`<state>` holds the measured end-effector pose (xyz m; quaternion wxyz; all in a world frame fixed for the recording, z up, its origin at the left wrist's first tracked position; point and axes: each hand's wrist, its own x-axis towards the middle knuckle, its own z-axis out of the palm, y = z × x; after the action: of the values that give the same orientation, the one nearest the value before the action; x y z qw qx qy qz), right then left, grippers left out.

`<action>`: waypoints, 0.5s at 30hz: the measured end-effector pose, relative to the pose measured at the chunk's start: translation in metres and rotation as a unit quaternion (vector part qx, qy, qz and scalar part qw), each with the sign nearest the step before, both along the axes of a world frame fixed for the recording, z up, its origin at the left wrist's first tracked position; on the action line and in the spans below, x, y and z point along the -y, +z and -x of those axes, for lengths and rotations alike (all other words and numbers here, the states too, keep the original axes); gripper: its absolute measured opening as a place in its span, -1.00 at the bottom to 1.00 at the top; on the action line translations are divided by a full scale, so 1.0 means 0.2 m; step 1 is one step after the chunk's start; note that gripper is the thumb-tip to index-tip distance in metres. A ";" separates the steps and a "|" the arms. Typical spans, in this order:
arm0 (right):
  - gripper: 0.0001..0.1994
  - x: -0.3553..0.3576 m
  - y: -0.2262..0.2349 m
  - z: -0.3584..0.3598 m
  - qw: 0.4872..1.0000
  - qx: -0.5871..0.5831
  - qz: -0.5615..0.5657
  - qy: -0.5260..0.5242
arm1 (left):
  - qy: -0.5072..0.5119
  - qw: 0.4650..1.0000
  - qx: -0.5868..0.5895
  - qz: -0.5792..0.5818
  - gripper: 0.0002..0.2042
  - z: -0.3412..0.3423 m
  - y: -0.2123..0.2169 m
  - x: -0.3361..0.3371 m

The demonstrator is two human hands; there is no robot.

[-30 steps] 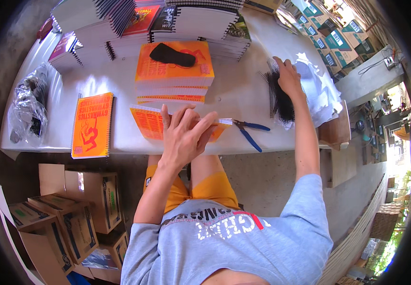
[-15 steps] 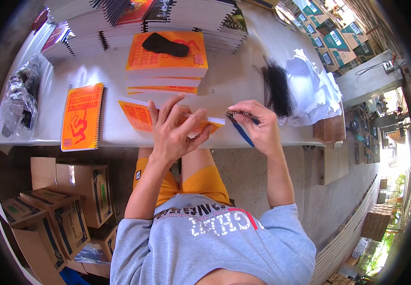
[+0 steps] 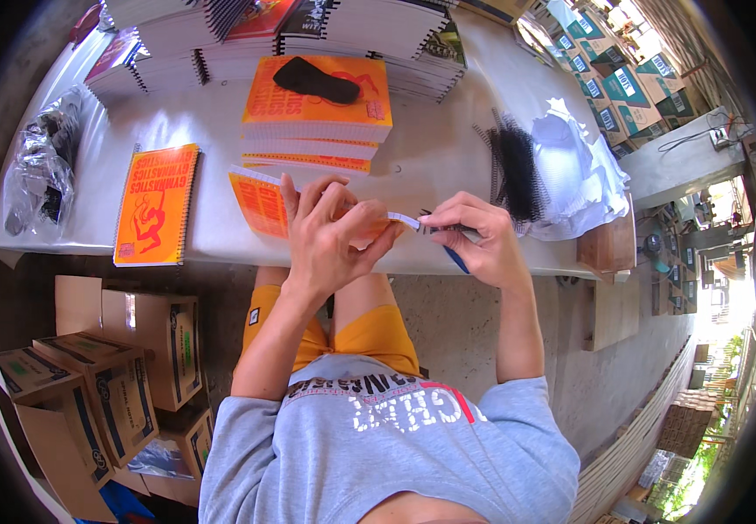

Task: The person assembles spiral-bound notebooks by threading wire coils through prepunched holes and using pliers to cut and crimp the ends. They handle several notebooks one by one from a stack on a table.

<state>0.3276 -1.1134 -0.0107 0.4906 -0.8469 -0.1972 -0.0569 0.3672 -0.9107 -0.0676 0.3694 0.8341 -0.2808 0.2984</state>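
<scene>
Where fingers (image 3: 369, 229) meet, seemingly, orange booklet's (image 3: 260, 203) edge.

The orange booklet (image 3: 260, 203) had a glossy paper cover. The pliers (image 3: 449, 240) showed dark metal jaws and blue plastic grips. Black plastic binding coils (image 3: 517, 170) lay on crumpled white paper (image 3: 583, 170); the tabletop (image 3: 439, 148) looked smooth, matt.

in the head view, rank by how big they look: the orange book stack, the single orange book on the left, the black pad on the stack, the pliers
1. orange book stack
2. single orange book
3. black pad
4. pliers, mostly hidden by the right hand, so unsure
</scene>
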 end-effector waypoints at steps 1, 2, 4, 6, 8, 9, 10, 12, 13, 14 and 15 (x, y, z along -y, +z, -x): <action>-0.82 -0.01 0.00 0.00 1.000 0.025 0.010 0.004 | 0.001 1.000 0.000 0.001 -0.74 0.00 0.00 0.00; -0.82 -0.01 0.00 0.00 1.000 0.025 0.011 0.005 | 0.001 1.000 0.003 0.002 -0.74 0.00 0.00 0.00; -0.86 0.00 0.02 0.02 0.986 -0.162 0.015 -0.045 | -0.001 1.000 0.007 0.006 -0.74 0.00 0.00 0.00; -0.86 -0.01 0.01 0.03 0.991 -0.126 0.017 -0.047 | -0.010 1.000 0.009 0.011 -0.74 0.00 0.00 0.01; -0.86 -0.04 0.02 0.05 0.995 -0.089 0.016 -0.047 | 0.001 1.000 0.025 0.009 -0.75 0.00 0.00 0.03; -0.87 -0.08 0.05 0.05 0.991 -0.109 0.014 -0.077 | 0.012 0.999 0.040 0.004 -0.75 0.00 -0.01 0.02; -0.87 -0.11 0.06 0.06 0.986 -0.129 0.011 -0.107 | 0.014 0.999 0.040 0.002 -0.75 -0.01 -0.02 0.02; -0.88 -0.12 0.00 0.07 0.987 -0.051 0.017 -0.151 | 0.029 0.998 0.056 -0.009 -0.68 -0.01 -0.03 0.01; -0.88 -0.11 -0.01 0.07 0.985 -0.011 0.021 -0.174 | 0.029 0.998 0.056 -0.006 -0.68 -0.01 -0.04 0.01; -0.88 -0.10 -0.02 0.07 0.979 0.029 0.027 -0.198 | 0.033 0.998 0.047 0.002 -0.64 0.00 -0.04 0.02; -0.88 -0.09 -0.02 0.08 0.985 0.056 0.052 -0.156 | 0.039 0.999 0.037 0.008 -0.60 0.00 -0.05 0.01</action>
<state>0.3124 -1.0950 -0.0147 0.4193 -0.8871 -0.0921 -0.1695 0.3666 -0.9132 -0.0782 0.3540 0.8296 -0.2590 0.3455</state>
